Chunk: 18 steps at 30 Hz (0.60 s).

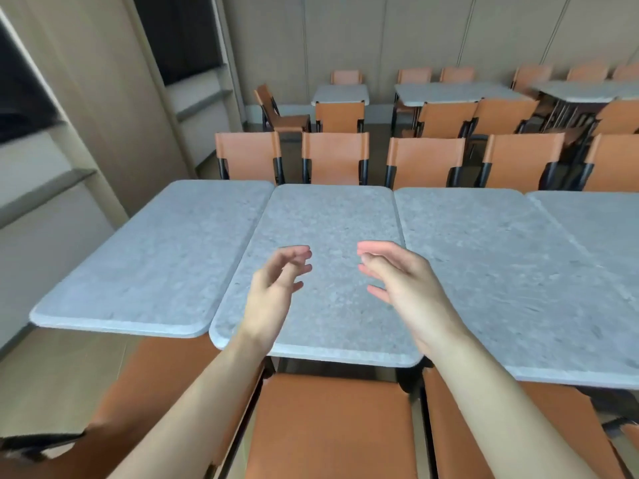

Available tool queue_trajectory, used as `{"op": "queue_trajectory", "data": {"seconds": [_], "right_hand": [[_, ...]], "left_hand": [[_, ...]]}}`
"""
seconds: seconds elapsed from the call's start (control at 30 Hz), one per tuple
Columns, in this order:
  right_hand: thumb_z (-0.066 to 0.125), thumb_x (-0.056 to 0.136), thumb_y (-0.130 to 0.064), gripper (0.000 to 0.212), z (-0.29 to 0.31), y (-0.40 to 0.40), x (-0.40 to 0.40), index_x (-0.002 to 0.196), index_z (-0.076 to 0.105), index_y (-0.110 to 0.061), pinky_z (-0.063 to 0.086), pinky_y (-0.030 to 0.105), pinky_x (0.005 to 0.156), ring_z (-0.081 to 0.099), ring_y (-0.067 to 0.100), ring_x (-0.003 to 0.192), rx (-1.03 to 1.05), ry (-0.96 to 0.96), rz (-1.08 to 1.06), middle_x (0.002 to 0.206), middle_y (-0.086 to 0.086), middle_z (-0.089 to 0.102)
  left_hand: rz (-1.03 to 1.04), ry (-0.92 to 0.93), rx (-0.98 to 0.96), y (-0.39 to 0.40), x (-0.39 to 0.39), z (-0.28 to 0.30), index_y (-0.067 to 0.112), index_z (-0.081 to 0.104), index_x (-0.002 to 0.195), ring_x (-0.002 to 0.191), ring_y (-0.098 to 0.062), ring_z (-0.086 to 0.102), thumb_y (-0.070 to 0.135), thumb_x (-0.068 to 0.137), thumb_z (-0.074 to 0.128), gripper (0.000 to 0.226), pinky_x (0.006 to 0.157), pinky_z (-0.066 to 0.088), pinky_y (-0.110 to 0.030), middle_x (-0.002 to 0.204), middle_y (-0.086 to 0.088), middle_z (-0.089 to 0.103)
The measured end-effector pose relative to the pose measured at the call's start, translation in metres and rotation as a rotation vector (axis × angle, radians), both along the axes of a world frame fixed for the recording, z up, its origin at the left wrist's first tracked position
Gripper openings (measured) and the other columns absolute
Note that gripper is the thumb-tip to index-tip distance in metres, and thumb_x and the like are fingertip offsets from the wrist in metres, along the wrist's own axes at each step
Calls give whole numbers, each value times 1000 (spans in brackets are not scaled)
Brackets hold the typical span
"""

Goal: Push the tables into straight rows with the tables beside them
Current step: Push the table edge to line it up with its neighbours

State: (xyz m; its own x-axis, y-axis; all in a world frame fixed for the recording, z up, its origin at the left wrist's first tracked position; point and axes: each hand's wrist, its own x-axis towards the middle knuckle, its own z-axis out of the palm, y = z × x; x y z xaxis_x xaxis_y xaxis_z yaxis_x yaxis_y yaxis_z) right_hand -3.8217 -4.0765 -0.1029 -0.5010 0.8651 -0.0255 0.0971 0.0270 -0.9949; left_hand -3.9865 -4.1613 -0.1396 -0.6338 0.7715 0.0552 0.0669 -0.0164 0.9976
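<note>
A row of grey stone-topped tables runs across the view. The middle table [332,216] lies right in front of me, its near edge sticking out closer to me than that of the left table [155,257]. To the right stand another table [491,271] and a further table [601,229]. My left hand [276,292] and my right hand [397,281] hover above the middle table with fingers loosely curled, palms facing each other, holding nothing.
An orange chair [332,426] stands tucked under the middle table's near edge, with others beside it. Several orange chairs [333,157] line the far side. More tables [340,93] and chairs fill the back. A wall with ledges [69,174] runs along the left.
</note>
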Motion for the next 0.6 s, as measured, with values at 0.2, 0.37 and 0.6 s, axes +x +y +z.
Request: {"op": "queue_trajectory", "data": {"seconds": [0.2, 0.37, 0.6], "right_hand": [[58, 102, -27, 21, 54, -29, -6, 117, 71, -31, 51, 37, 104, 64, 2, 115, 87, 30, 33, 118, -21, 68], [55, 104, -27, 21, 77, -67, -12, 117, 71, -31, 52, 36, 103, 66, 3, 113, 99, 51, 54, 125, -15, 68], [55, 103, -28, 21, 88, -147, -30, 117, 72, -28, 53, 38, 103, 66, 7, 116, 77, 75, 102, 126, -12, 69]], "left_hand": [[-11, 87, 146, -29, -4, 79, 23, 68, 116, 111, -7, 67, 26, 103, 50, 22, 100, 52, -34, 126, 8, 67], [-7, 131, 179, -73, -11, 110, 22, 69, 116, 112, -9, 66, 22, 104, 50, 22, 100, 53, -33, 124, 9, 67], [-16, 121, 167, -163, -33, 123, 21, 68, 116, 108, -4, 68, 24, 106, 49, 22, 100, 54, -35, 125, 11, 66]]}}
